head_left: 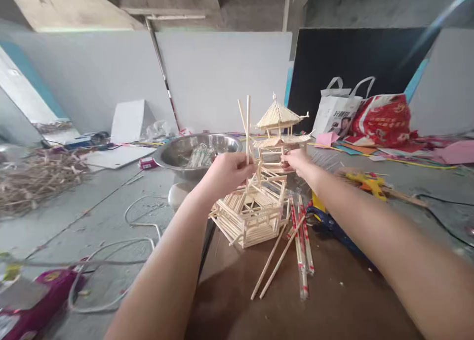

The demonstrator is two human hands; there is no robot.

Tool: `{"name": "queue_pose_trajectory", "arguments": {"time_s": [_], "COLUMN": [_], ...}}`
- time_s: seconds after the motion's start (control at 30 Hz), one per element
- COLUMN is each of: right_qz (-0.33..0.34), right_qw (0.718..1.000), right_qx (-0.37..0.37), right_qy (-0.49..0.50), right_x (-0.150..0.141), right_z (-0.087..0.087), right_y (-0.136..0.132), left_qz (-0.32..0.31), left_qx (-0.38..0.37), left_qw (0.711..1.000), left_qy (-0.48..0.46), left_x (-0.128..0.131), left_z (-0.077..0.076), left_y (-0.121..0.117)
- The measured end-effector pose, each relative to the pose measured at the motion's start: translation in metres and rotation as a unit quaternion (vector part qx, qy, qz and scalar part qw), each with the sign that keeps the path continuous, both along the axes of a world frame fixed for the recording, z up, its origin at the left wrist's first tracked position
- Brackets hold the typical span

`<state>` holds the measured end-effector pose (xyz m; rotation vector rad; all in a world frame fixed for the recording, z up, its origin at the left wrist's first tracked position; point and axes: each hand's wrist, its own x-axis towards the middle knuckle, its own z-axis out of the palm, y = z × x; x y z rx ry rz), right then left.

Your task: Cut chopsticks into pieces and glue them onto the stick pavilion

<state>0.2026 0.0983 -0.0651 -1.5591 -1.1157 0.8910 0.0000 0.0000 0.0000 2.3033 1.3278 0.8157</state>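
Left hand gripped upright sticks; right hand pinched stick pagoda. Uneven pressure could have cracked slender posts.

The pagoda-like model of pale wooden sticks stood upright at the far part of the brown board, its many-sided base railed and its tiered upper part topped by a pointed roof, while two slender sticks rose nearly upright above the board.
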Motion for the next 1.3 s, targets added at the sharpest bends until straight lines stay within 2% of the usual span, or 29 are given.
{"name": "queue_pose_trajectory", "arguments": {"time_s": [0.53,0.8,1.3], "right_qz": [-0.015,-0.035,-0.052], "right_qw": [0.999,0.997,0.997], "right_qx": [-0.014,-0.026,-0.046], "right_qy": [-0.041,-0.06,-0.041], "right_x": [-0.009,-0.008,-0.022], "right_z": [-0.003,0.004,0.025], "right_y": [0.022,0.03,0.02], "left_qz": [0.005,0.002,-0.004], "left_qx": [0.009,0.008,-0.005], "left_qw": [1.0,1.0,1.0], "left_qy": [0.014,0.002,0.003], "left_x": [-0.002,-0.001,-0.004], "left_z": [-0.001,-0.002,-0.004], "left_y": [0.001,0.001,0.003]}}
